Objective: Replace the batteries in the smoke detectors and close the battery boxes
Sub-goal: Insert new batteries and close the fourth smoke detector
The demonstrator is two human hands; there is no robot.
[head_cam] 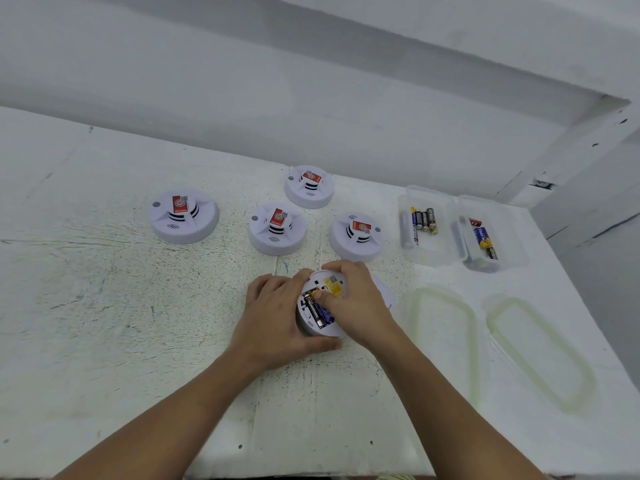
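On the worn white table (104, 306), the leftmost smoke detector (183, 216) sat face up towards the far edge, with a red label on its raised centre. Nearer the front edge, the left hand (277, 313) curled round the left rim of an upturned smoke detector (309, 325), its thumb lying along the near side. Beyond it stood a second face-up detector (277, 228), with a third detector (309, 186) just behind it, nearest the far edge. The upturned unit's battery bay lay uncovered, showing two batteries (317, 306) side by side and a yellow label beside them. The right hand (356, 299) gripped the same unit from the right, its fingers hooked over the far rim and its thumb pressing on the batteries. A fourth face-up detector (356, 235) stood just beyond that hand, and a white round piece (386, 292) showed partly from behind it; what it was could not be told. Towards the right edge, two clear plastic boxes stood side by side without lids: the left box (438, 252) held several loose batteries (424, 220), and the right box (512, 237) held more batteries (485, 242). In front of them two clear lids with pale green seals, the left lid (445, 344) and the right lid (540, 351), lay flat near the right front corner.
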